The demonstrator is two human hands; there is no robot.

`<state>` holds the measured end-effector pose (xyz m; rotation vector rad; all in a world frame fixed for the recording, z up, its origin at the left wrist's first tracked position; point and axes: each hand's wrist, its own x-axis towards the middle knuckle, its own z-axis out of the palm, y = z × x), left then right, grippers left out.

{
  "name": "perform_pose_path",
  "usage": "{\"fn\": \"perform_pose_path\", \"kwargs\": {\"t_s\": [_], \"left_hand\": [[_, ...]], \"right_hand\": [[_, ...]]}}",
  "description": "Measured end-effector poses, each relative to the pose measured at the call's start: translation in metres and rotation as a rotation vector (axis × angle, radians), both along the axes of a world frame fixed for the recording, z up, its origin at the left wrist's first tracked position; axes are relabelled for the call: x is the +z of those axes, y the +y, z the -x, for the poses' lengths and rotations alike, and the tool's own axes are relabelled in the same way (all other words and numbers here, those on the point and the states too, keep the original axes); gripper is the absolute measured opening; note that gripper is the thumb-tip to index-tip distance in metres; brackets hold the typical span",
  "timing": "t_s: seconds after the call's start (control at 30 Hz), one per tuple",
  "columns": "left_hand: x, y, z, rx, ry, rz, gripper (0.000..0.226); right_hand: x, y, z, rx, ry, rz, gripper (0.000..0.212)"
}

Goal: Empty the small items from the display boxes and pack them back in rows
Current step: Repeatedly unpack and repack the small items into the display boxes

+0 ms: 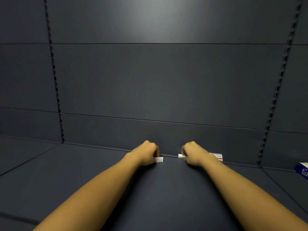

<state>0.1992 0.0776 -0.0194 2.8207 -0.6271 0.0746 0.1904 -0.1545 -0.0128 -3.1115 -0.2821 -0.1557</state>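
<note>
Both bare arms reach forward over a dark shelf (83,172) to where it meets the back panel (166,80). The left hand (147,153) is curled tight around a small white packet (159,159), whose end sticks out on the inner side of the fist, resting on or just above the shelf. The right hand (194,153) is likewise clenched on a second small white item (181,156) (a trace of purple print shows on it), which pokes out of the fist toward the other hand. The two held items are near each other but apart. Just beyond the right wrist, against the back panel, lies what seems to be a flat display box (216,156) with reddish print, partly hidden. Well off to the right of that grip, a blue-and-white carton (302,170) sits at the frame edge.
</note>
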Motion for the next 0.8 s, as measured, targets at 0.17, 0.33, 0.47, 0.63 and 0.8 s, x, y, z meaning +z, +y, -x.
{"fn": "perform_pose_path", "kwargs": {"t_s": [0.17,0.33,0.47,0.63,0.8], "left_hand": [[0.002,0.005,0.000,-0.004,0.041,0.020,0.031],[0.005,0.004,-0.007,-0.024,0.077,0.054,0.021],[0.011,-0.004,-0.013,-0.067,0.072,0.079,0.021],[0.020,-0.030,-0.019,-0.146,0.022,0.099,0.020],[0.031,-0.075,-0.015,-0.231,-0.042,0.093,0.013]], "right_hand": [[0.004,0.003,-0.001,-0.027,-0.002,-0.019,0.020],[0.011,-0.003,0.002,-0.015,-0.037,-0.040,0.014],[0.020,-0.014,0.008,-0.011,-0.069,-0.098,0.011],[0.027,-0.036,0.021,-0.043,-0.084,-0.107,0.014],[0.030,-0.068,0.048,-0.108,-0.108,-0.058,0.012]]}}
